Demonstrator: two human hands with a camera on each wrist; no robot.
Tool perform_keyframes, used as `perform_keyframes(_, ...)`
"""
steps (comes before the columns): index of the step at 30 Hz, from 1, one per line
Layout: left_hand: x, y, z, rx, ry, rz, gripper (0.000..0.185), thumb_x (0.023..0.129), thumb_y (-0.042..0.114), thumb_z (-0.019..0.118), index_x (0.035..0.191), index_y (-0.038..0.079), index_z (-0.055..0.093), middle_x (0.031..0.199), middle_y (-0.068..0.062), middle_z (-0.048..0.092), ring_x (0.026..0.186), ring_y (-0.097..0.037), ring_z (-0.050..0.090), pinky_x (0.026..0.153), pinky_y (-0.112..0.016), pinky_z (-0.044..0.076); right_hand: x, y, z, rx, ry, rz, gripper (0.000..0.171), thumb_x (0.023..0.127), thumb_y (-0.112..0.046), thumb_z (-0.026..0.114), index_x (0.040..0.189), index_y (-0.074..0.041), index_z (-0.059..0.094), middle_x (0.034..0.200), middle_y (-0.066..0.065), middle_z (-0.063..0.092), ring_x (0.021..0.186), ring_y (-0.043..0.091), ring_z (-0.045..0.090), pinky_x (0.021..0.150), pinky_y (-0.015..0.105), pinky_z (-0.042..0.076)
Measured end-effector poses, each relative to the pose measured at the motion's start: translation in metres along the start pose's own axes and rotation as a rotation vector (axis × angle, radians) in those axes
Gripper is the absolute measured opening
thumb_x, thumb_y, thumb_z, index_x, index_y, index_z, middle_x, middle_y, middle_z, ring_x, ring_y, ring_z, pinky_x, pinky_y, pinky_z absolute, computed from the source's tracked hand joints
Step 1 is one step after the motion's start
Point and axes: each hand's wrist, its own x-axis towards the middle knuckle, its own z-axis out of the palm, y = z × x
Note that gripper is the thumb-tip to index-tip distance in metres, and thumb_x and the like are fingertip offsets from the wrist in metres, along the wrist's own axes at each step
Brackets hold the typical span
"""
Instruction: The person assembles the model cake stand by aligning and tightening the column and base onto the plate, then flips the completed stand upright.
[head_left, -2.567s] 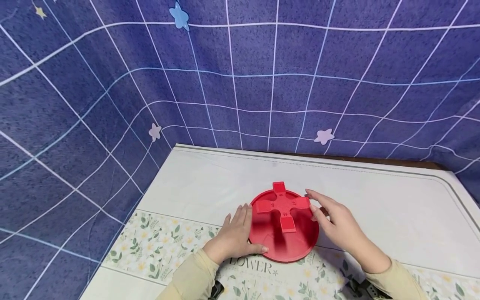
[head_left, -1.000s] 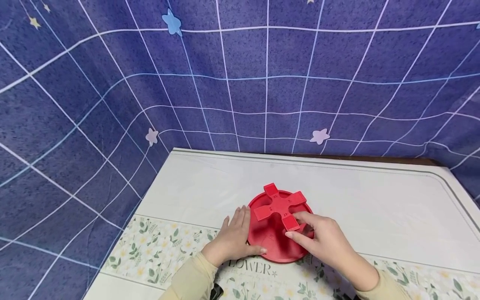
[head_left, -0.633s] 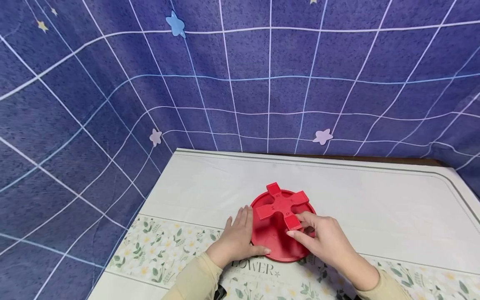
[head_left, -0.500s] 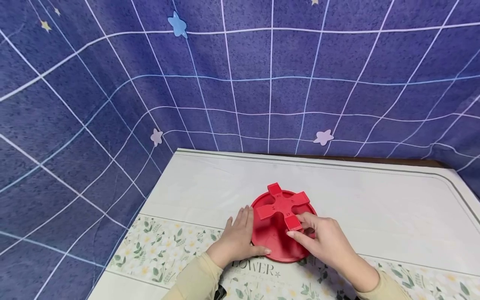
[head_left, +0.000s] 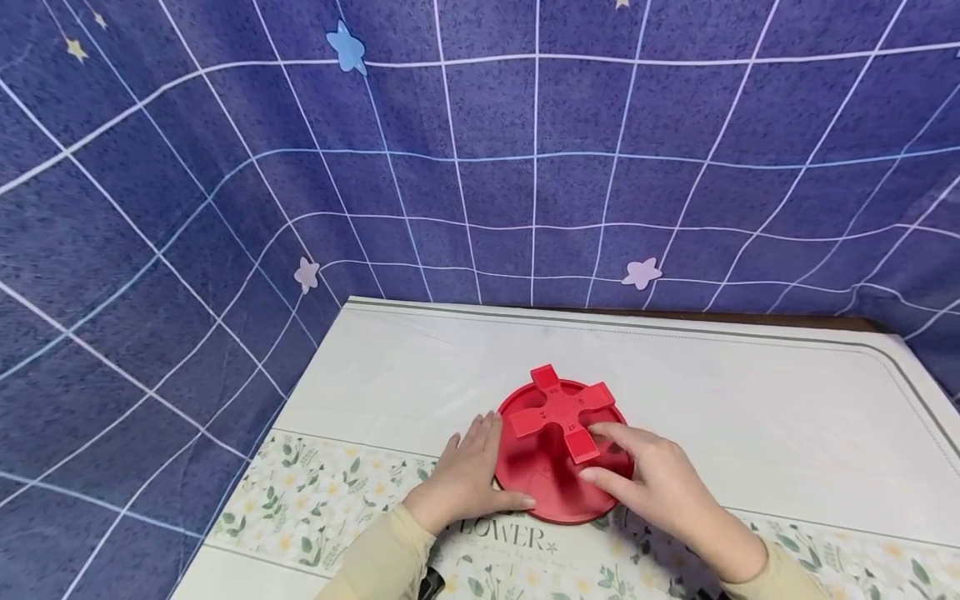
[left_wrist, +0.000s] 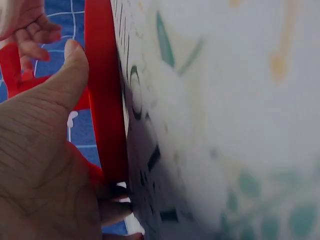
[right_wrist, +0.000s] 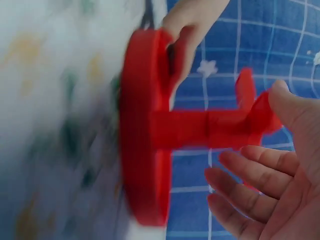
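A red round base (head_left: pixel 555 500) with a raised rim lies on the table. A post (right_wrist: pixel 185 130) rises from it and carries a red four-armed cross (head_left: pixel 558 408), its arms marked with small numbers. My left hand (head_left: pixel 468 479) rests along the base's left rim, fingers fairly straight and thumb on the front rim. My right hand (head_left: pixel 652 471) is beside the front arm of the cross. Its index fingertip is close to that arm's right side, and the thumb is just short of its end. In the right wrist view the fingers stand apart, with nothing pinched between them.
A table cover (head_left: pixel 450 350), white with a flowered band (head_left: pixel 330 492) and printed letters, lies beneath the base. Behind and to the left hangs a dark blue curtain (head_left: pixel 480 183) with pale grid lines and stars.
Over the earlier frames the cross has turned clockwise, the right hand moving with its arm toward my body. The right thumb has since drawn slightly off that arm. My left hand stays put.
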Motion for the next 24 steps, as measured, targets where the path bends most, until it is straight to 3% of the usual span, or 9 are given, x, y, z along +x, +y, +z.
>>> perform_keyframes(4, 0.0, -0.013, -0.005, -0.078, 0.017, 0.069, 0.121, 0.072, 0.067, 0.074, 0.156, 0.003, 0.015, 0.159, -0.014, 0.022, 0.147, -0.035, 0.014, 0.113, -0.059, 0.018, -0.004, 0.022, -0.004, -0.048, -0.058, 0.029, 0.074, 0.076, -0.045, 0.082, 0.134, -0.006, 0.057, 0.13, 0.007, 0.061, 0.121, 0.029, 0.056, 0.092, 0.05, 0.05)
perform_keyframes(10, 0.002, -0.028, -0.011, -0.093, 0.04, 0.13, 0.12, 0.069, 0.057, 0.082, 0.156, 0.007, 0.017, 0.159, -0.01, 0.025, 0.147, -0.031, 0.016, 0.114, -0.055, 0.02, -0.005, 0.051, -0.003, 0.019, -0.221, -0.008, 0.104, 0.068, -0.044, 0.088, 0.148, -0.003, 0.037, 0.142, 0.013, 0.05, 0.13, 0.032, 0.047, 0.099, 0.053, 0.043)
perform_keyframes(18, 0.004, -0.029, -0.015, -0.002, 0.039, 0.16, 0.122, 0.066, 0.056, 0.083, 0.156, 0.005, 0.018, 0.159, -0.01, 0.026, 0.146, -0.029, 0.022, 0.113, -0.056, 0.022, 0.001, 0.06, -0.004, 0.01, -0.285, -0.068, 0.11, 0.067, -0.051, 0.085, 0.15, -0.001, 0.034, 0.146, 0.015, 0.045, 0.132, 0.035, 0.044, 0.102, 0.06, 0.036)
perform_keyframes(24, 0.01, -0.029, -0.02, 0.015, 0.084, 0.169, 0.123, 0.06, 0.056, 0.086, 0.154, 0.006, 0.025, 0.156, -0.011, 0.033, 0.144, -0.029, 0.028, 0.113, -0.054, 0.024, 0.006, 0.06, -0.005, -0.017, -0.282, -0.067, 0.111, 0.064, -0.053, 0.086, 0.148, 0.001, 0.037, 0.145, 0.017, 0.047, 0.131, 0.036, 0.045, 0.101, 0.064, 0.035)
